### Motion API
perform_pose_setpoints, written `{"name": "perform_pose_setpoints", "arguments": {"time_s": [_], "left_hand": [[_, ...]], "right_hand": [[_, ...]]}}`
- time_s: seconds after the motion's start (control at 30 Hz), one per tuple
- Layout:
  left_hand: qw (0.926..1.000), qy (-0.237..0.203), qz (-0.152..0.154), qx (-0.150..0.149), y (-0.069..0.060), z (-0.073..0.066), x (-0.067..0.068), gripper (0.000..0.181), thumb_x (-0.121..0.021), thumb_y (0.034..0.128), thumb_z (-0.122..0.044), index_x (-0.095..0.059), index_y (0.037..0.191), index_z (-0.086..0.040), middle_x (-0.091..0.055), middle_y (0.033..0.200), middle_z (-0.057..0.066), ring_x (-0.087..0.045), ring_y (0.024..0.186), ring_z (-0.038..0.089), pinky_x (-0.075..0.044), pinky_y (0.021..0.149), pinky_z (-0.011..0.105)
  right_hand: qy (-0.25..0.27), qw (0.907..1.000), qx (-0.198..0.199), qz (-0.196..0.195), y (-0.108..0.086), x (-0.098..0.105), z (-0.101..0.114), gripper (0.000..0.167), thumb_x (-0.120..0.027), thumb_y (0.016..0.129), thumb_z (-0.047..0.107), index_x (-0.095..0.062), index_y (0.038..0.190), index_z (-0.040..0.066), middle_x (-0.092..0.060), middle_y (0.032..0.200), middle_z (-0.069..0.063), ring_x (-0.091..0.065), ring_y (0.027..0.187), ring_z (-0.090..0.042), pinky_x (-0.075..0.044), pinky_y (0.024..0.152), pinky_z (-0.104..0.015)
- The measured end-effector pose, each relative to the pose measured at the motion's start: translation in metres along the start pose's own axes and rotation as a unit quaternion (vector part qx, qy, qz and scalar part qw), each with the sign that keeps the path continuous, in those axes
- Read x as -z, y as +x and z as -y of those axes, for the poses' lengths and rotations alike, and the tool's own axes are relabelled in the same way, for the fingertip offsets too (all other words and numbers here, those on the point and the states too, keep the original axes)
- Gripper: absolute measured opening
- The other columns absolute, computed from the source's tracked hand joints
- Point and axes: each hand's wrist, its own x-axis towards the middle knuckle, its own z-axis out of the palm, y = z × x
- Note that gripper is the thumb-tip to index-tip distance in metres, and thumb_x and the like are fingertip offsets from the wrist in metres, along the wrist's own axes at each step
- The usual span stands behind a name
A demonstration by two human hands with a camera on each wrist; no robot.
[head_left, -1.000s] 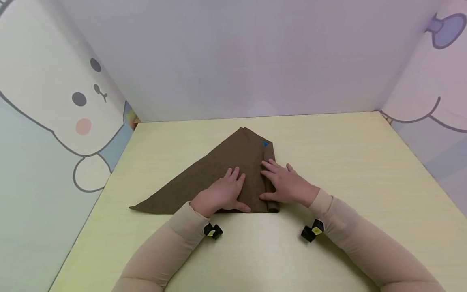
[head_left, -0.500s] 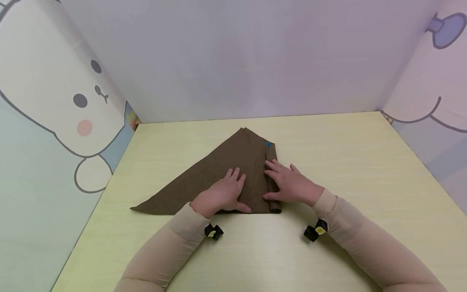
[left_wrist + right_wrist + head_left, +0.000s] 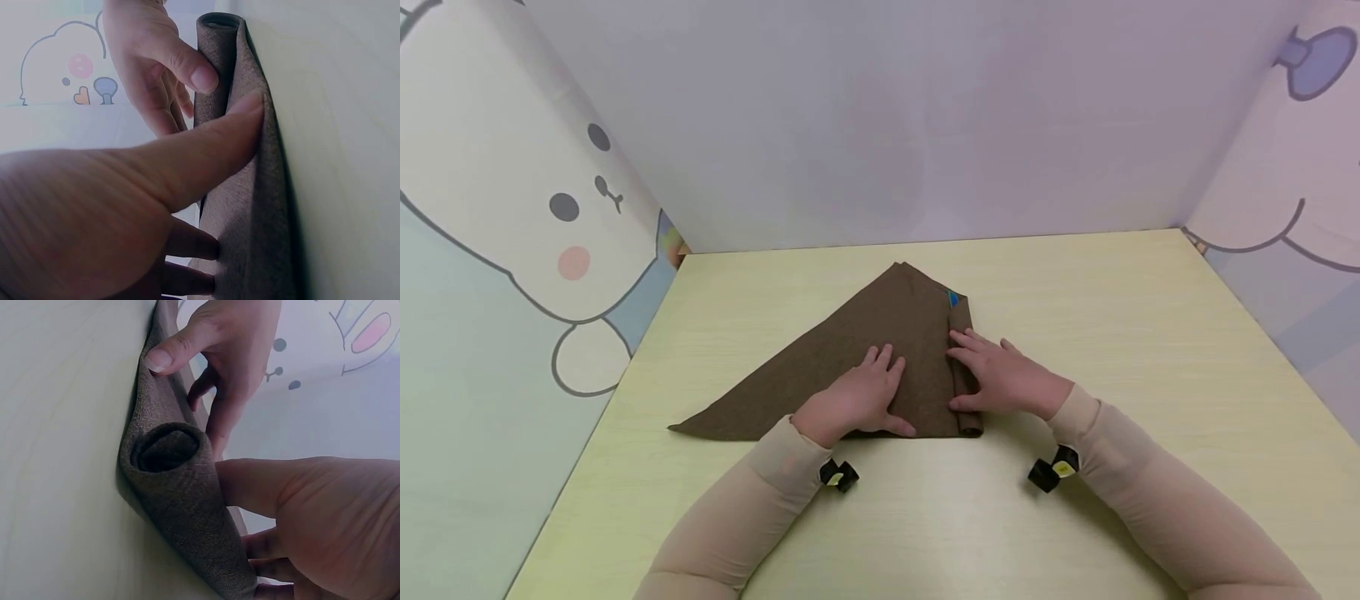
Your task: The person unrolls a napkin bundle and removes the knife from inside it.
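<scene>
A brown cloth (image 3: pixel 820 367) lies on the table as a pointed, folded sheet, its long tip toward the left. Its right edge is wound into a roll (image 3: pixel 967 423), whose hollow spiral end shows in the right wrist view (image 3: pixel 166 450). A small blue patch (image 3: pixel 953 298) peeks out near the roll's far end. My left hand (image 3: pixel 857 400) rests on the flat part with fingers spread, its thumb at the near edge. My right hand (image 3: pixel 1003 375) rests on the roll, thumb and extended fingertips touching its left side. The roll's underside is hidden.
The pale table (image 3: pixel 1150 333) surrounds the cloth and reaches a plain back wall (image 3: pixel 925 125). Cartoon-printed panels (image 3: pixel 497 167) stand at the left and right sides. Small black devices (image 3: pixel 1054 469) sit at both wrists.
My right hand and the roll have shifted slightly to the right. More of the blue patch shows. My left hand has stayed in place on the cloth.
</scene>
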Motion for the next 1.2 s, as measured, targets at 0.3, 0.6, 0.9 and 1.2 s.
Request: {"name": "perform_pose_setpoints", "arguments": {"time_s": [0.3, 0.6, 0.9, 1.2], "left_hand": [[1.0000, 0.000, -0.003, -0.001, 0.000, 0.000, 0.001, 0.106, -0.067, 0.0781, -0.064, -0.025, 0.151, 0.000, -0.014, 0.156, 0.024, -0.016, 0.142, 0.042, -0.035, 0.106, 0.047], [1.0000, -0.004, 0.005, 0.003, -0.002, -0.001, 0.003, 0.106, -0.067, 0.0786, -0.063, -0.024, 0.151, 0.000, -0.013, 0.157, 0.024, -0.015, 0.143, 0.041, -0.035, 0.107, 0.046], [0.9999, -0.001, 0.010, 0.004, -0.003, -0.001, 0.003, 0.106, -0.066, 0.0791, -0.064, -0.022, 0.152, 0.000, -0.011, 0.157, 0.023, -0.013, 0.143, 0.041, -0.035, 0.107, 0.046], [1.0000, 0.001, 0.008, 0.002, -0.003, -0.001, 0.003, 0.106, -0.066, 0.0790, -0.064, -0.022, 0.152, 0.000, -0.011, 0.157, 0.023, -0.013, 0.143, 0.041, -0.035, 0.107, 0.046]], "right_hand": [[0.024, 0.9997, 0.003, 0.010, 0.000, 0.001, -0.006, 0.080, -0.071, 0.084, 0.047, -0.042, 0.144, 0.004, -0.022, 0.157, -0.014, -0.018, 0.144, -0.033, -0.021, 0.105, -0.067], [0.047, 0.9987, 0.012, 0.016, -0.002, 0.002, -0.014, 0.080, -0.072, 0.083, 0.047, -0.041, 0.145, 0.006, -0.022, 0.157, -0.015, -0.020, 0.143, -0.034, -0.021, 0.105, -0.067], [0.059, 0.9978, 0.017, 0.026, -0.006, 0.006, -0.018, 0.078, -0.071, 0.084, 0.047, -0.042, 0.146, 0.012, -0.021, 0.157, -0.015, -0.028, 0.140, -0.036, -0.020, 0.107, -0.065], [0.056, 0.9977, 0.010, 0.038, -0.009, 0.011, -0.019, 0.075, -0.070, 0.085, 0.047, -0.043, 0.146, 0.013, -0.019, 0.158, -0.014, -0.032, 0.138, -0.037, -0.019, 0.108, -0.063]]}}
